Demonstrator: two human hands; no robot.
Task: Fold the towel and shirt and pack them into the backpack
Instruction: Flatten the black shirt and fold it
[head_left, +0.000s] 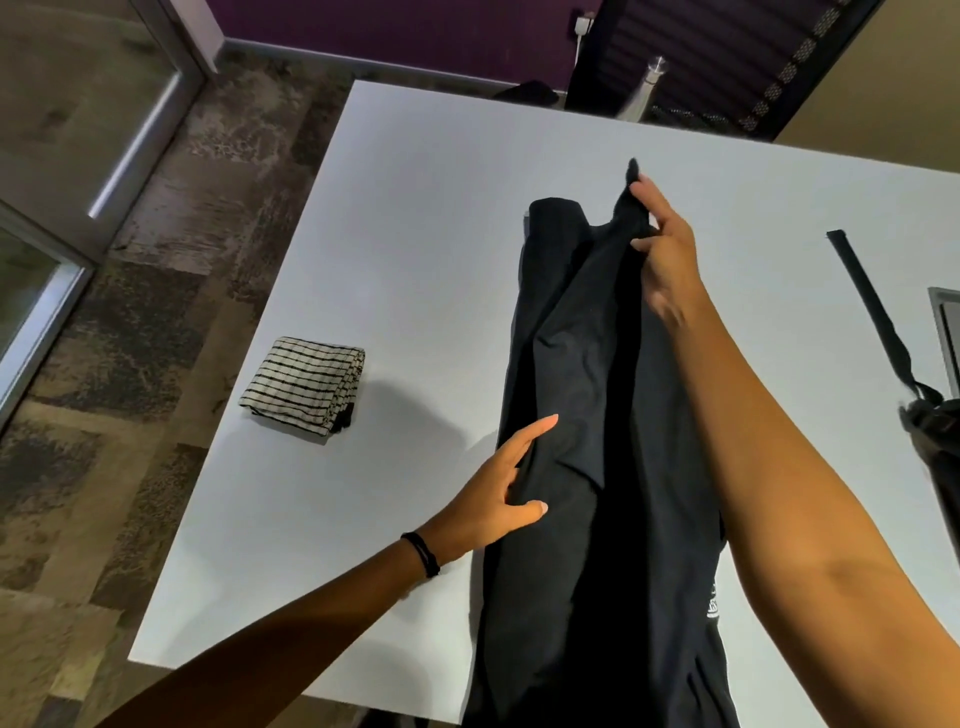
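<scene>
A black shirt (587, 395) lies lengthwise on the white table (415, 208), folded into a long narrow strip that runs from the table's near edge toward the far side. My right hand (665, 249) pinches the shirt's far end and lifts it a little off the table. My left hand (506, 483) rests on the shirt's left edge about midway, fingers spread, thumb under the fold. A folded towel (306, 384), cream with black stripes, sits on the table to the left. The black backpack (935, 447) is partly in view at the right edge, its strap (867, 306) stretched across the table.
A dark chair (727, 62) stands behind the table's far edge. A grey flat object (948, 332) lies at the right edge. The table's left edge drops to patterned carpet (156, 312).
</scene>
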